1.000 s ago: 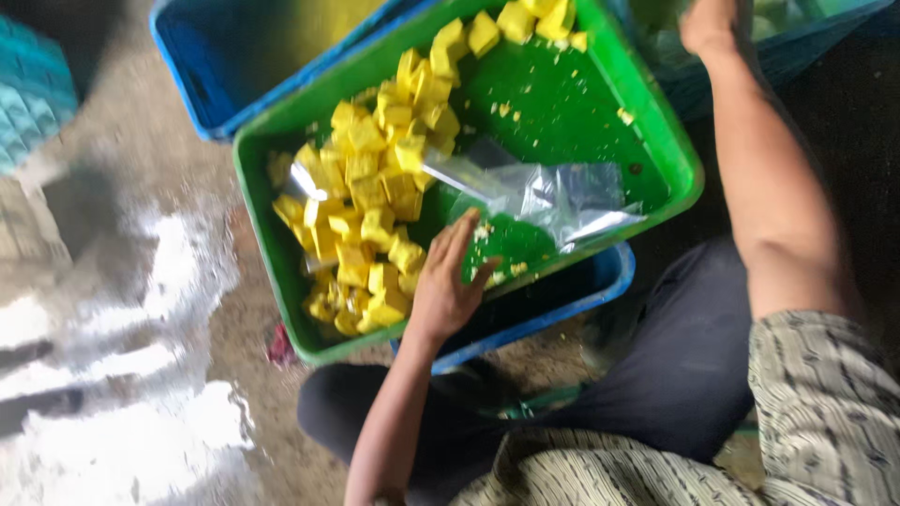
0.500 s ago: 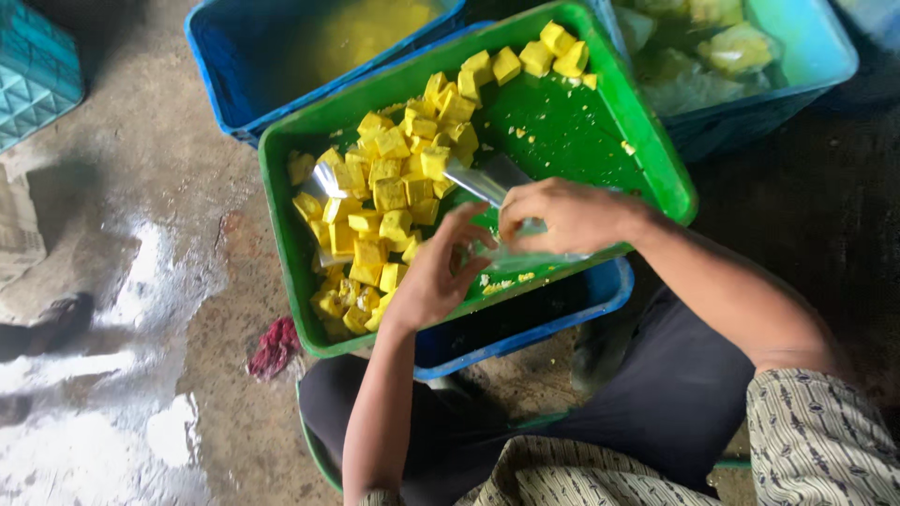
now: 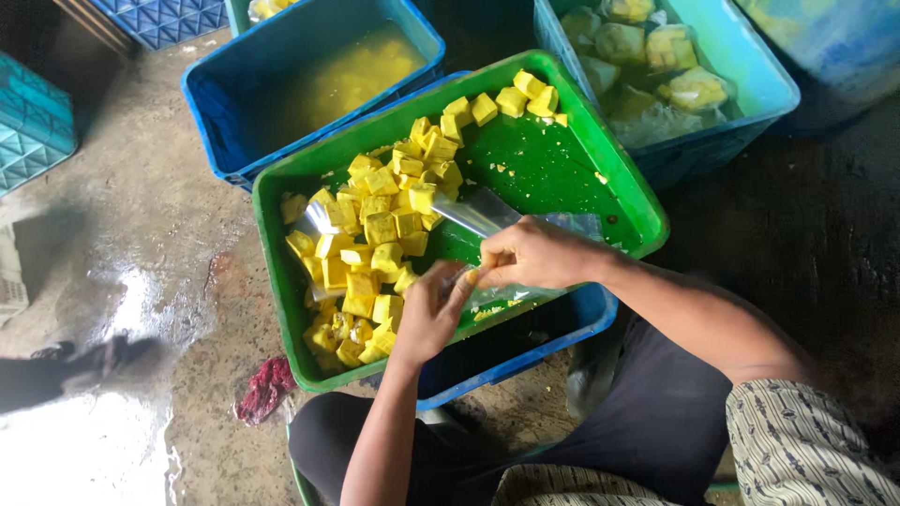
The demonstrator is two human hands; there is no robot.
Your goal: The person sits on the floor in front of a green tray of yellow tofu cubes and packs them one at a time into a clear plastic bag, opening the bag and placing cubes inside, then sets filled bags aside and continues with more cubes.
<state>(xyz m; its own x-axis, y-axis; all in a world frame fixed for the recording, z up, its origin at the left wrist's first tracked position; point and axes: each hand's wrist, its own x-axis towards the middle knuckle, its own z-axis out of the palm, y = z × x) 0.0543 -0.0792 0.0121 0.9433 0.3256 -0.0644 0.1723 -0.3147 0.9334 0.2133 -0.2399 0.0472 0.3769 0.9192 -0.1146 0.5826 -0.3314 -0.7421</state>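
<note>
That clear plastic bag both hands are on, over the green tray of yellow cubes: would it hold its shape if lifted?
Probably not. The clear bag lies crumpled and creased across the green tray, so it looks thin, floppy and light. It shines as if wet, so it may slip; the right hand and left hand pinch it together.

I see a clear plastic bag [image 3: 506, 225], crumpled and glossy, lying low across the near side of the green tray [image 3: 581, 141], just beside the heap of yellow cubes [image 3: 375, 244].

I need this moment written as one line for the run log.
left hand: at clear plastic bag | right hand: grips bag | yellow cubes: heaped in green tray | tray: on blue crate
</note>
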